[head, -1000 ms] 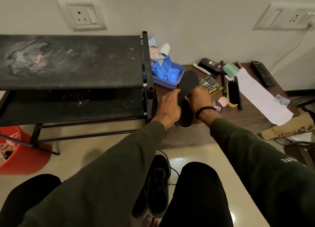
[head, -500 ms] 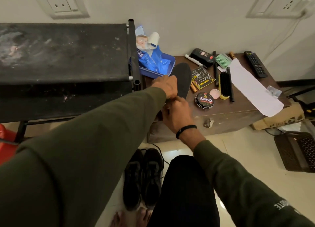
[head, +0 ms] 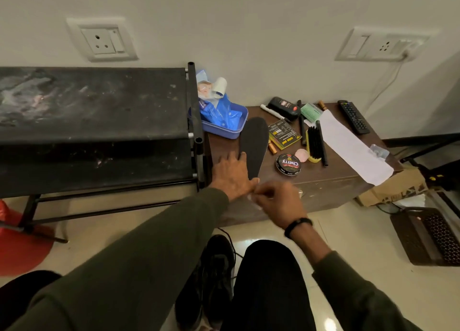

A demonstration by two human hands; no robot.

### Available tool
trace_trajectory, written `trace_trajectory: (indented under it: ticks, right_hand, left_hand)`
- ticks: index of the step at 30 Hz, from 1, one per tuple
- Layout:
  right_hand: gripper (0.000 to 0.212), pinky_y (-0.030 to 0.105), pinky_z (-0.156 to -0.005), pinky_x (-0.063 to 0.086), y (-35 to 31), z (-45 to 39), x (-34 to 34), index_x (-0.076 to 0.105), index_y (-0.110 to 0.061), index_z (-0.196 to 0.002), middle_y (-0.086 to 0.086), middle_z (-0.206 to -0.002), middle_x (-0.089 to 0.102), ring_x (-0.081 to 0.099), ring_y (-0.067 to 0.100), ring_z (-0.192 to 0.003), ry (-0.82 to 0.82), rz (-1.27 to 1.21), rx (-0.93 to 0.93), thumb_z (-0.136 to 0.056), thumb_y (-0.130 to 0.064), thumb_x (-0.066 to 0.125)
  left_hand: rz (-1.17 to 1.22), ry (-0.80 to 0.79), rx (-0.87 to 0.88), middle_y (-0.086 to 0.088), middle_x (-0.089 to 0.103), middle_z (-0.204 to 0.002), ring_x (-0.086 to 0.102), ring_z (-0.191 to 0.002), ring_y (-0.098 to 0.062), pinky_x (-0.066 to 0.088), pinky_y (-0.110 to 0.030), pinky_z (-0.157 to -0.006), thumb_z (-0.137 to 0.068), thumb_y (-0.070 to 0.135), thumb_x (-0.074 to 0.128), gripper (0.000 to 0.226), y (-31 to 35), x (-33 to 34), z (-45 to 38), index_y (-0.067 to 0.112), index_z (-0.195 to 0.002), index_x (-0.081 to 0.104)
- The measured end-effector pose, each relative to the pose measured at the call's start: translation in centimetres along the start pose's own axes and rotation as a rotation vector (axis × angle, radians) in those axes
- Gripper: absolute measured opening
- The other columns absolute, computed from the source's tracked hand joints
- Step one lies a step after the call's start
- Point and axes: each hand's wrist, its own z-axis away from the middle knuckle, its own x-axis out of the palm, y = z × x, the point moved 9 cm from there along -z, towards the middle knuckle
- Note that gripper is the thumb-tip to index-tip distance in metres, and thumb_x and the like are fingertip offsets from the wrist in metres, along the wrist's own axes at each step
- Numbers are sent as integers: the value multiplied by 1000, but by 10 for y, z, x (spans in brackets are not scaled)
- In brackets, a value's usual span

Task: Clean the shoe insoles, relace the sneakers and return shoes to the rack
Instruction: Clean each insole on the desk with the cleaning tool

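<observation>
A black insole (head: 255,141) lies flat on the low wooden table (head: 323,181), toe end pointing at the wall. My left hand (head: 230,175) lies spread at its heel end, fingers straight, touching the insole's left edge. Just right of the heel is my right hand (head: 276,201), off the insole, blurred, its fingers curled; whether it pinches anything is unclear. A pair of black sneakers (head: 211,276) with a loose lace stands on the floor between my legs. The black shoe rack (head: 94,101) is on the left.
On the table are a blue tray (head: 224,129) with packets, a polish tin (head: 288,164), a black brush (head: 314,144), a white paper strip (head: 353,146) and a remote (head: 353,116). A red bucket (head: 20,238) sits far left, a dark basket (head: 433,236) far right.
My right hand has let go of the insole's heel and drawn back to the right. My left hand has slid from the insole's middle down to its heel end.
</observation>
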Motion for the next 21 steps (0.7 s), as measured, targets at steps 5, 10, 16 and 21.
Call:
trace_trajectory:
  ticks: [5,10,16,21]
  right_hand:
    - [16,14,-68,46,15,-22,-34,75,-18,-97,-7,-89,71,64,4,-80,205,-45,116,-82,-19,81]
    - [26,29,-84,56,-8,-34,12,71,-15,-111,1,-101,73,67,14,-90,91,46,-19,-86,-10,74]
    - [7,39,-71,54,-8,-51,22,67,-13,-98,10,-92,72,66,29,-85,120,303,-129,-92,-14,64]
    - [9,35,-70,48,-7,-104,-3,67,-7,-100,17,-95,69,64,35,-91,185,415,-34,-92,-6,64]
  left_hand:
    - [-51,-21,-40,-18,38,-141,52,-119,-37,49,-43,-88,-85,70,58,96,-2,4,31,21,-158,21]
    - [-53,27,-1,-18,43,-135,55,-110,-35,48,-38,-83,-82,73,56,94,-8,10,60,22,-155,28]
    - [-79,32,25,-17,49,-124,59,-104,-33,52,-40,-80,-78,68,63,87,-5,6,58,20,-145,38]
    - [-154,64,13,-17,48,-127,58,-104,-32,47,-37,-74,-79,73,59,98,-8,7,57,20,-155,29]
